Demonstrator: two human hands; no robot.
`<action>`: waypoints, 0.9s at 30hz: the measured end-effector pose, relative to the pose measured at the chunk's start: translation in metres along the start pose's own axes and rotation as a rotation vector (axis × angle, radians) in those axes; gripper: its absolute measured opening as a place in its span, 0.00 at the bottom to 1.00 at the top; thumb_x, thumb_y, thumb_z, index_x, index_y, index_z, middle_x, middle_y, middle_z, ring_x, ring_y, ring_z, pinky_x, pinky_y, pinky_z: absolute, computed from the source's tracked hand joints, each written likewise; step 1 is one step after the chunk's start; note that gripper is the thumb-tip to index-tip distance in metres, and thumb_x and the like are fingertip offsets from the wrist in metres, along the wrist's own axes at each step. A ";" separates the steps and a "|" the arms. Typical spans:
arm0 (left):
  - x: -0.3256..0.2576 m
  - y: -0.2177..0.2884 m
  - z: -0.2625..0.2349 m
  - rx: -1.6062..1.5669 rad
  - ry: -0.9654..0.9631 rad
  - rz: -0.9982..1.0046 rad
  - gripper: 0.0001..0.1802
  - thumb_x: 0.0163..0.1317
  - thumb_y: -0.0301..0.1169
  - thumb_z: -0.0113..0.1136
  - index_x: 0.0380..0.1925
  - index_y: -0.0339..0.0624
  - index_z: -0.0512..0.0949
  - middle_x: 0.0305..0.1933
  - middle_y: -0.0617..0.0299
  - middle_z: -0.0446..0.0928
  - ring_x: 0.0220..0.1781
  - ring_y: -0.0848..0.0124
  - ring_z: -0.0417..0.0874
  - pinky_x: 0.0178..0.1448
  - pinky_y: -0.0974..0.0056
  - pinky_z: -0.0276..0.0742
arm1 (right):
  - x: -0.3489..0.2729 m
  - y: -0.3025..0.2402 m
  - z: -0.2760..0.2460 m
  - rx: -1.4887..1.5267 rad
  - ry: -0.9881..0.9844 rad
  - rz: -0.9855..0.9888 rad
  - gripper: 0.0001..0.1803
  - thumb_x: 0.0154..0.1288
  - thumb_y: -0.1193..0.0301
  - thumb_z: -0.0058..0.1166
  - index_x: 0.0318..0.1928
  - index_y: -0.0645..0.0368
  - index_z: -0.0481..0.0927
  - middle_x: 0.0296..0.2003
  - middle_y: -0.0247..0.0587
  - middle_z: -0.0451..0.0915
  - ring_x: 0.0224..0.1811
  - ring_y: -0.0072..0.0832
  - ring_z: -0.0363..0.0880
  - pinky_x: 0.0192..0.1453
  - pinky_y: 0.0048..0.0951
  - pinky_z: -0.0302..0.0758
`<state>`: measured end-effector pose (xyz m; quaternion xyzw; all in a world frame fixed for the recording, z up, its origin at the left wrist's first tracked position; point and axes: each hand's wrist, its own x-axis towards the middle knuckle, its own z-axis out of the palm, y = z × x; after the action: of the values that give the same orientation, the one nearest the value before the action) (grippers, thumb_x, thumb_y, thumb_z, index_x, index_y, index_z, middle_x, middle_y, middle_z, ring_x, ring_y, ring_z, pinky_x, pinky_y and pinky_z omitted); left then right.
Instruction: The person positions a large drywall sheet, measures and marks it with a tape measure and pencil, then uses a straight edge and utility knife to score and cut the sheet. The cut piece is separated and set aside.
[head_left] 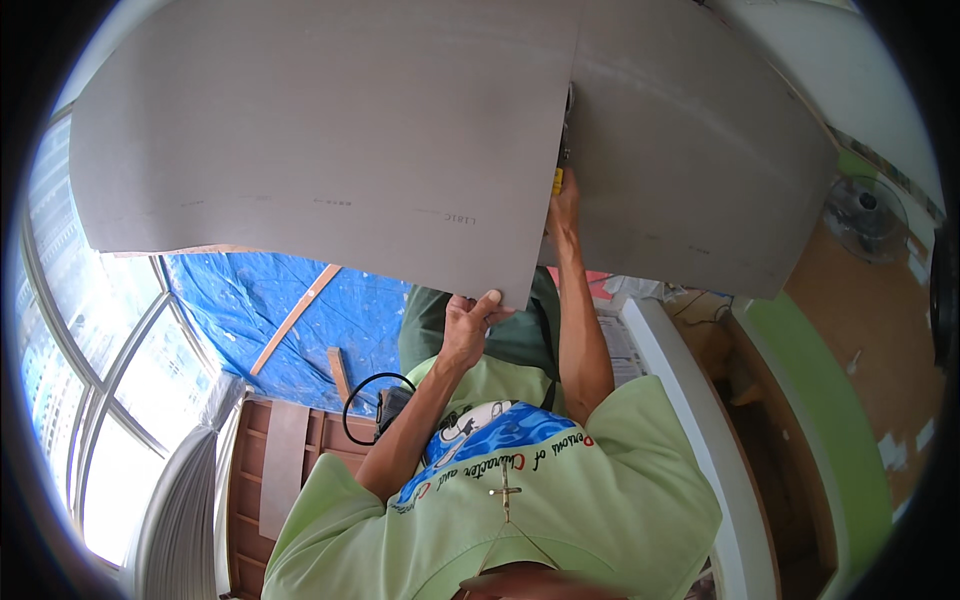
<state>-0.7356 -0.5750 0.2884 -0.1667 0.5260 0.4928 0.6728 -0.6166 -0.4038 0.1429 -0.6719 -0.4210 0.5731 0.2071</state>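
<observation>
A large grey board (330,130) spans the upper left, seen from its flat face with faint printed marks. My left hand (472,325) is closed on its near right corner, the thumb lying on the face and the fingers tucked beneath. Beyond this board's right edge lies a second grey board (690,150), partly overlapped by the first. My right hand (564,210) reaches up along that edge, closed around something with a yellow part (557,181). A dark metallic piece (568,120) shows just above it; the board's edge hides most of both, so their kind is unclear.
Blue sheeting (230,310) lies below left with wooden strips (296,318) on it. Windows (130,400) and a bundled curtain (180,510) border the left. At right stand a white ledge (690,420), a green-edged partition (820,400) and a fan (865,215). A black cable loop (347,405) hangs near my left forearm.
</observation>
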 end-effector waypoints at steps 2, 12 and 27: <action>0.000 0.000 0.000 0.000 -0.003 -0.003 0.15 0.67 0.29 0.62 0.51 0.38 0.74 0.46 0.57 0.82 0.42 0.69 0.86 0.52 0.58 0.85 | 0.002 -0.007 0.002 0.030 0.010 -0.013 0.20 0.73 0.59 0.51 0.46 0.68 0.72 0.36 0.47 0.77 0.38 0.32 0.77 0.42 0.36 0.75; -0.001 -0.002 -0.001 -0.027 0.001 -0.001 0.16 0.67 0.27 0.61 0.53 0.37 0.73 0.48 0.56 0.81 0.43 0.68 0.86 0.50 0.59 0.86 | 0.007 -0.013 -0.003 -0.013 -0.003 0.021 0.17 0.75 0.64 0.48 0.48 0.68 0.73 0.37 0.48 0.77 0.39 0.33 0.77 0.44 0.37 0.74; -0.003 -0.001 0.000 -0.045 -0.003 -0.010 0.17 0.67 0.26 0.61 0.54 0.36 0.73 0.49 0.56 0.81 0.46 0.67 0.86 0.50 0.59 0.86 | 0.020 -0.025 -0.004 0.007 0.023 0.020 0.15 0.77 0.65 0.44 0.47 0.67 0.75 0.35 0.44 0.78 0.36 0.30 0.76 0.43 0.35 0.74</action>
<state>-0.7345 -0.5771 0.2908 -0.1837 0.5131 0.5015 0.6720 -0.6211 -0.3730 0.1510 -0.6819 -0.4100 0.5686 0.2086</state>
